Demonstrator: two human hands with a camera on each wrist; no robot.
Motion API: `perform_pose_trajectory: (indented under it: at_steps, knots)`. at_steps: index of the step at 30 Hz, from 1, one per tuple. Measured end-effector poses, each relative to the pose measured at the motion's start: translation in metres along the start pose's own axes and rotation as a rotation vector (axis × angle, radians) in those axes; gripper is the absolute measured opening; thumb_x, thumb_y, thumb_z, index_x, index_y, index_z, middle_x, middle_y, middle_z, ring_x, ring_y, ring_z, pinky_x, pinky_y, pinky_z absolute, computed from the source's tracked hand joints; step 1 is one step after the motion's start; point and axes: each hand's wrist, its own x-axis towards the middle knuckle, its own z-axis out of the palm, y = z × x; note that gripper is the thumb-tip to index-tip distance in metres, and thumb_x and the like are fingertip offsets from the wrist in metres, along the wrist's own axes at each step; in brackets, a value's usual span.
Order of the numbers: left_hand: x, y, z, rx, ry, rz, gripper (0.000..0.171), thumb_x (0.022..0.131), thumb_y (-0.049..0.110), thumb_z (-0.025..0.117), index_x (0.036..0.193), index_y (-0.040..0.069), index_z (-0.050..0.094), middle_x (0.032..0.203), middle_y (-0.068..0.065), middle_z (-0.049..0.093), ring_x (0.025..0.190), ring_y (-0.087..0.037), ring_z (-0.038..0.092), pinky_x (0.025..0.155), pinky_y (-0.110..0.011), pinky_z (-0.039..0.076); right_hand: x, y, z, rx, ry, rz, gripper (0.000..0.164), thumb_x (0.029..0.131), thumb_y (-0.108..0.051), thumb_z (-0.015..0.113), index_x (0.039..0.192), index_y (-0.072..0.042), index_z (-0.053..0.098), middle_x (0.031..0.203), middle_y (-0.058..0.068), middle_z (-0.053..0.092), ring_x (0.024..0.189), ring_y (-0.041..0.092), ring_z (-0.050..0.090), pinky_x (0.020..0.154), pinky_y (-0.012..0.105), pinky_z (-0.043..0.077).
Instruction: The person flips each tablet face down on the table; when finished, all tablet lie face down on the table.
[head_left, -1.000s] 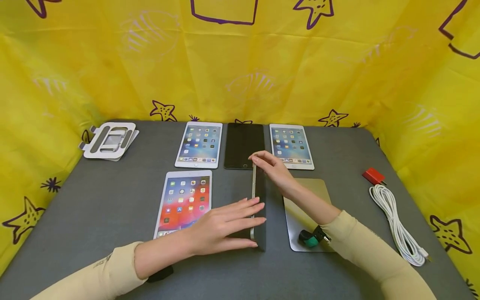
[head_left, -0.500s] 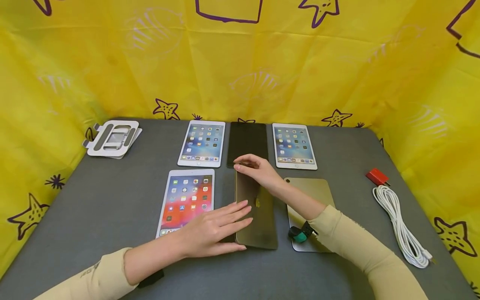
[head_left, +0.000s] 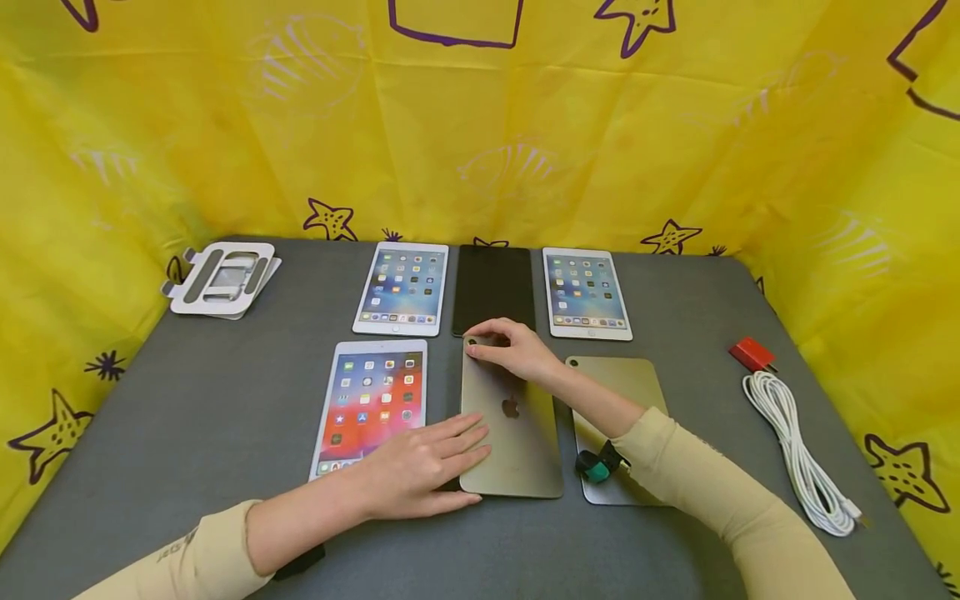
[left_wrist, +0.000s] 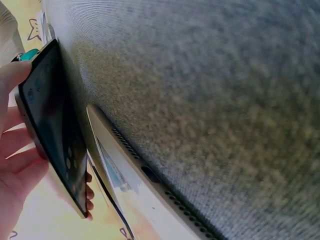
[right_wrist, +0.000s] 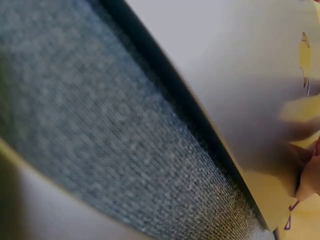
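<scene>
A gold tablet [head_left: 517,450] with an Apple logo lies back up, tilted, its left edge raised. The left wrist view shows its dark screen [left_wrist: 57,125] facing down above the cloth. My right hand [head_left: 513,350] pinches the far left corner by the camera, thumb over the back and several fingertips [left_wrist: 89,195] under the screen side. At the near left corner my left hand [head_left: 427,467] grips the edge, fingers extended over the back, thumb at the screen side. Left of it lies a white tablet [head_left: 375,408] with a lit red-blue home screen.
Behind stand in a row two white tablets [head_left: 402,287] [head_left: 587,292] and a black one [head_left: 493,287]. A second gold tablet [head_left: 618,383] lies under my right forearm. A white folding stand [head_left: 225,279] is far left; a red charger [head_left: 752,354] and coiled white cable [head_left: 795,450] lie right.
The gold tablet has gone from standing on its long edge to leaning over leftward, its back now facing up. Both hands have moved left and down with its raised edge.
</scene>
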Motion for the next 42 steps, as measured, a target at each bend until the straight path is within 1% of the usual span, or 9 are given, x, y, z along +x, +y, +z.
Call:
perform_pose_trajectory:
  at_steps: [8,13,17,25,31,35,38,40,42]
  knots:
    - [-0.001,0.004,-0.003,-0.034,-0.196,-0.102,0.057,0.089,0.046,0.068,0.130,0.007,0.063,0.136,-0.011,0.057,0.128,-0.026,0.051,0.100,-0.036,0.046,0.002,0.002,0.004,-0.140,-0.029,-0.013,0.030,0.092,-0.030,0.069,0.120,-0.021,0.069,0.113,-0.001,0.060,0.097,0.018,0.052,0.080,0.033,0.047]
    - [-0.001,0.007,0.000,-0.066,-0.333,-0.154,0.057,0.093,0.045,0.063,0.137,0.009,0.057,0.143,-0.011,0.051,0.133,-0.027,0.046,0.098,-0.036,0.048,0.002,0.002,0.007,-0.222,-0.066,-0.071,0.031,0.092,-0.023,0.068,0.122,-0.016,0.069,0.114,0.002,0.060,0.093,0.017,0.052,0.080,0.031,0.045]
    - [-0.002,0.008,0.003,-0.067,-0.386,-0.162,0.057,0.095,0.044,0.061,0.141,0.010,0.053,0.145,-0.010,0.049,0.135,-0.029,0.043,0.097,-0.036,0.049,0.002,0.003,0.007,-0.265,-0.090,-0.101,0.032,0.091,-0.018,0.068,0.123,-0.014,0.069,0.116,0.005,0.059,0.090,0.018,0.051,0.076,0.030,0.044]
    - [-0.004,0.009,0.004,-0.037,-0.395,-0.131,0.055,0.097,0.043,0.057,0.142,0.013,0.052,0.146,-0.010,0.048,0.136,-0.032,0.042,0.100,-0.036,0.046,0.002,0.007,0.006,-0.340,-0.114,-0.150,0.035,0.091,-0.016,0.067,0.126,-0.013,0.066,0.122,0.008,0.058,0.098,0.021,0.051,0.079,0.033,0.043]
    - [-0.005,0.010,0.005,-0.022,-0.408,-0.136,0.055,0.098,0.044,0.055,0.143,0.013,0.051,0.147,-0.009,0.047,0.136,-0.031,0.041,0.101,-0.036,0.045,0.000,0.005,0.007,-0.365,-0.120,-0.142,0.036,0.092,-0.018,0.066,0.128,-0.014,0.065,0.125,0.009,0.056,0.106,0.023,0.050,0.082,0.036,0.042]
    - [-0.006,0.010,0.007,-0.006,-0.385,-0.124,0.054,0.097,0.044,0.056,0.140,0.011,0.054,0.144,-0.009,0.050,0.134,-0.030,0.044,0.101,-0.036,0.045,-0.002,0.003,0.007,-0.374,-0.110,-0.146,0.036,0.091,-0.016,0.066,0.127,-0.013,0.066,0.125,0.010,0.056,0.110,0.024,0.050,0.086,0.038,0.043]
    - [-0.006,0.008,0.007,-0.011,-0.361,-0.124,0.053,0.097,0.044,0.057,0.138,0.011,0.057,0.142,-0.009,0.053,0.132,-0.028,0.047,0.101,-0.036,0.045,-0.003,0.002,0.008,-0.365,-0.082,-0.143,0.036,0.089,-0.015,0.066,0.125,-0.012,0.067,0.125,0.011,0.057,0.114,0.027,0.051,0.092,0.043,0.043]
    - [-0.007,0.007,0.006,-0.044,-0.328,-0.143,0.051,0.095,0.043,0.060,0.135,0.010,0.059,0.140,-0.009,0.055,0.130,-0.027,0.049,0.101,-0.037,0.045,-0.003,0.001,0.009,-0.339,-0.048,-0.119,0.035,0.089,-0.015,0.066,0.124,-0.013,0.067,0.126,0.010,0.058,0.116,0.027,0.051,0.095,0.044,0.043]
    - [-0.007,0.005,0.003,-0.088,-0.282,-0.184,0.049,0.094,0.042,0.063,0.132,0.011,0.062,0.137,-0.008,0.058,0.127,-0.024,0.052,0.100,-0.037,0.046,-0.004,0.000,0.010,-0.285,0.002,-0.085,0.034,0.089,-0.014,0.065,0.123,-0.014,0.067,0.128,0.009,0.058,0.118,0.027,0.051,0.098,0.044,0.042]
